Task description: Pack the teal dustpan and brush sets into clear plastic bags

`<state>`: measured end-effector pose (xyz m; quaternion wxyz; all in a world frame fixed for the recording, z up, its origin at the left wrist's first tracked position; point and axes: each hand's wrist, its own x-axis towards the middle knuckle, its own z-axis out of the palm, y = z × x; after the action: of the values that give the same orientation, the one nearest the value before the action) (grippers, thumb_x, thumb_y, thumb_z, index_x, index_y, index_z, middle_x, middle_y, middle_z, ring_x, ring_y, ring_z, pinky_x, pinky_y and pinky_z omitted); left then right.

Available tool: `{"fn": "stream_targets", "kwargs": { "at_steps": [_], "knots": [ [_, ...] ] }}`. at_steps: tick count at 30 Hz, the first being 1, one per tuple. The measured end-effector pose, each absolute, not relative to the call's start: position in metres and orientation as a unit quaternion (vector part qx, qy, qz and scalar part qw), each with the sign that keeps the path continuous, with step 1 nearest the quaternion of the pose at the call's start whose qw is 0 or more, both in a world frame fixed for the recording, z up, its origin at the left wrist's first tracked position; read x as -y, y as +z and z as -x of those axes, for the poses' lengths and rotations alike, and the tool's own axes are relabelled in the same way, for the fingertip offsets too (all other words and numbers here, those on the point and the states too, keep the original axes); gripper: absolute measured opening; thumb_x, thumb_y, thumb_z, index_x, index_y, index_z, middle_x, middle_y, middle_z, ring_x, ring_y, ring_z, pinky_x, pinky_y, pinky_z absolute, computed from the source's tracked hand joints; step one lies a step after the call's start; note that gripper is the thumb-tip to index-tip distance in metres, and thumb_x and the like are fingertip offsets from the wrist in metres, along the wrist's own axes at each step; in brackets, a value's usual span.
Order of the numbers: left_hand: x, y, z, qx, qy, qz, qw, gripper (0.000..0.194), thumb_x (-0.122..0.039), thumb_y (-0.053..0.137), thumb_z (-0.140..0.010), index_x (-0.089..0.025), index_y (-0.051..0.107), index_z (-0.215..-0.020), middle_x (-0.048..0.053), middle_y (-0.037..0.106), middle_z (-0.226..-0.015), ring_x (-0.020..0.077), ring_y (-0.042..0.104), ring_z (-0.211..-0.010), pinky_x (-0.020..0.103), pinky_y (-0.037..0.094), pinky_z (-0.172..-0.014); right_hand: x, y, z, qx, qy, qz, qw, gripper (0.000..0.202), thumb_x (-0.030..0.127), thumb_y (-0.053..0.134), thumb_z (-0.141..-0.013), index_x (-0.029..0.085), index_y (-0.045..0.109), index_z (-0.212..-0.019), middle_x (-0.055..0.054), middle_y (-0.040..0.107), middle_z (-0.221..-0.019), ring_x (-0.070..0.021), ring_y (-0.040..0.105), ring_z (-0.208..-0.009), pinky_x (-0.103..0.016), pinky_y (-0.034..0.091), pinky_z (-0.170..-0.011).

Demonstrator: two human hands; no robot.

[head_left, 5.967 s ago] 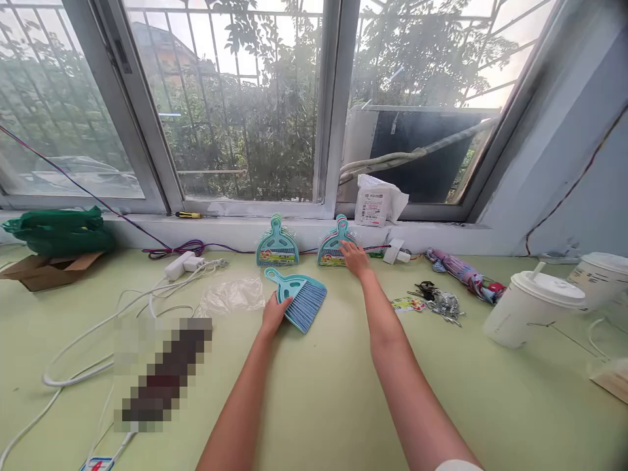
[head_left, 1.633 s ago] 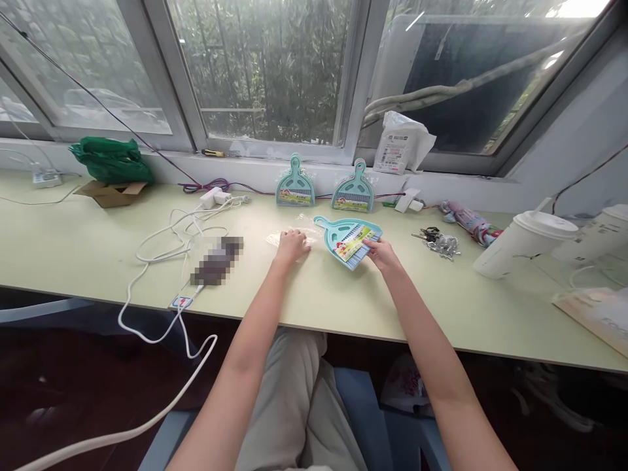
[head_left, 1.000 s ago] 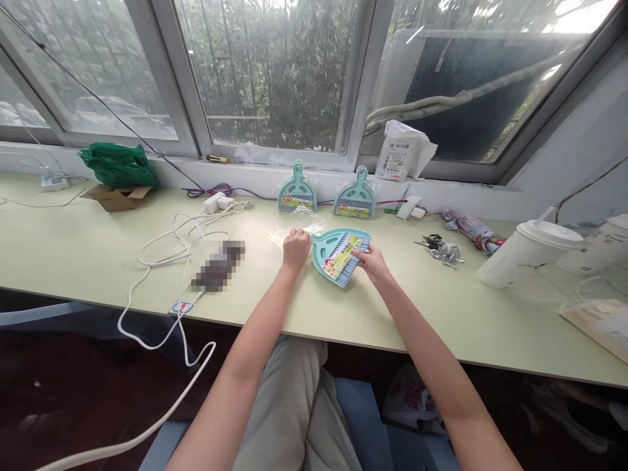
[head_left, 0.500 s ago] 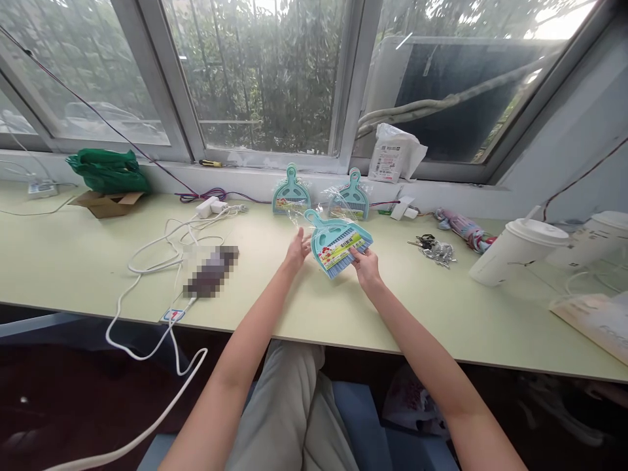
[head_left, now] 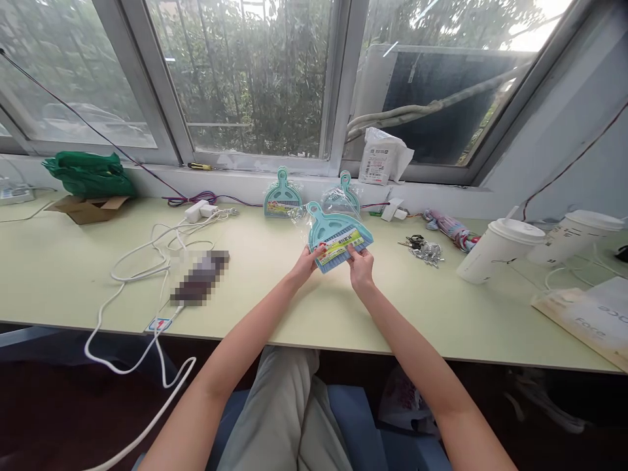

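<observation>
Both my hands grip a teal dustpan and brush set (head_left: 330, 227) in clear plastic wrap, held tilted above the table. My left hand (head_left: 306, 264) pinches its lower left corner, thumb over the printed label. With thumb in front, my right hand (head_left: 360, 265) holds the lower right edge; the fingers behind the set are hidden. Behind it, a second wrapped dustpan set (head_left: 283, 195) leans upright against the wall below the window. Another wrapped dustpan set (head_left: 345, 188) stands to its right, partly covered by the held one.
A blurred dark object (head_left: 200, 280) and white cables (head_left: 142, 273) lie left on the table (head_left: 275, 320). Keys (head_left: 426, 250), a folded umbrella (head_left: 449, 229) and lidded white cups (head_left: 498, 252) are at right. A green bag (head_left: 91, 175) sits in a cardboard box (head_left: 93, 208).
My left hand has moved from beside the dustpan set's left edge to grip its lower left corner. The set has turned to a more level angle. The view has shifted slightly right.
</observation>
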<state>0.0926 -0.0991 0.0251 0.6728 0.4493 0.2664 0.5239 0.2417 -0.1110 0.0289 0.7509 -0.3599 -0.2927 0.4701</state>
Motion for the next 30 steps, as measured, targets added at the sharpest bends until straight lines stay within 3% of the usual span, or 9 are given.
{"fn": "stream_targets", "kwargs": {
  "at_steps": [6,9,13,17,20,25,30],
  "knots": [
    [0.107,0.019,-0.102,-0.238,0.377,-0.518,0.730,0.056,-0.050,0.069,-0.080,-0.025,0.051,-0.127,0.013,0.053,-0.139,0.0299,0.056,-0.122,0.050,0.041,-0.105,0.109,0.032,-0.250,0.256,0.427,0.359,0.789,0.038,0.028,0.077,-0.065,0.017,0.065,-0.100,-0.008,0.070,-0.106,-0.0221,0.066,-0.101,-0.039,0.055,-0.092],
    [0.101,0.019,-0.103,-0.264,0.457,-0.476,0.703,0.056,-0.052,0.068,-0.079,-0.026,0.051,-0.126,0.011,0.050,-0.142,0.0286,0.049,-0.130,0.049,0.038,-0.108,0.108,0.031,-0.250,0.262,0.434,0.357,0.785,0.037,0.026,0.076,-0.066,0.017,0.064,-0.099,-0.008,0.070,-0.105,-0.0218,0.066,-0.102,-0.038,0.055,-0.091],
    [0.099,0.019,-0.101,-0.250,0.538,-0.464,0.658,0.061,-0.039,0.077,-0.073,-0.021,0.051,-0.125,0.012,0.057,-0.134,0.0286,0.053,-0.126,0.047,0.038,-0.109,0.109,0.028,-0.243,0.285,0.445,0.359,0.769,0.038,0.028,0.077,-0.065,0.017,0.065,-0.099,-0.007,0.070,-0.103,-0.0218,0.066,-0.101,-0.037,0.057,-0.088],
    [0.109,0.020,-0.103,-0.244,0.476,-0.494,0.685,0.065,-0.034,0.081,-0.069,-0.021,0.050,-0.125,0.013,0.058,-0.132,0.0296,0.061,-0.115,0.050,0.040,-0.106,0.110,0.028,-0.243,0.283,0.433,0.356,0.778,0.040,0.030,0.077,-0.064,0.017,0.065,-0.100,-0.007,0.071,-0.105,-0.0211,0.066,-0.099,-0.037,0.056,-0.089],
    [0.109,0.022,-0.105,-0.238,0.431,-0.511,0.704,0.061,-0.038,0.077,-0.073,-0.024,0.051,-0.126,0.013,0.054,-0.137,0.0291,0.058,-0.120,0.051,0.039,-0.106,0.108,0.030,-0.247,0.266,0.427,0.345,0.792,0.040,0.029,0.076,-0.064,0.018,0.064,-0.101,-0.007,0.070,-0.108,-0.0199,0.066,-0.099,-0.036,0.056,-0.091],
    [0.098,0.023,-0.103,-0.259,0.548,-0.446,0.658,0.056,-0.042,0.073,-0.077,-0.023,0.051,-0.124,0.011,0.056,-0.135,0.0268,0.053,-0.125,0.045,0.040,-0.107,0.105,0.030,-0.247,0.293,0.456,0.349,0.764,0.035,0.028,0.075,-0.066,0.019,0.064,-0.098,-0.006,0.069,-0.108,-0.0195,0.065,-0.102,-0.034,0.057,-0.088],
    [0.109,0.024,-0.104,-0.303,0.533,-0.449,0.650,0.062,-0.034,0.075,-0.075,-0.025,0.047,-0.129,0.009,0.056,-0.135,0.0262,0.053,-0.124,0.046,0.042,-0.106,0.108,0.030,-0.244,0.299,0.454,0.365,0.756,0.033,0.028,0.074,-0.067,0.018,0.065,-0.097,-0.007,0.070,-0.106,-0.0210,0.065,-0.103,-0.035,0.057,-0.087]
  ]
}}
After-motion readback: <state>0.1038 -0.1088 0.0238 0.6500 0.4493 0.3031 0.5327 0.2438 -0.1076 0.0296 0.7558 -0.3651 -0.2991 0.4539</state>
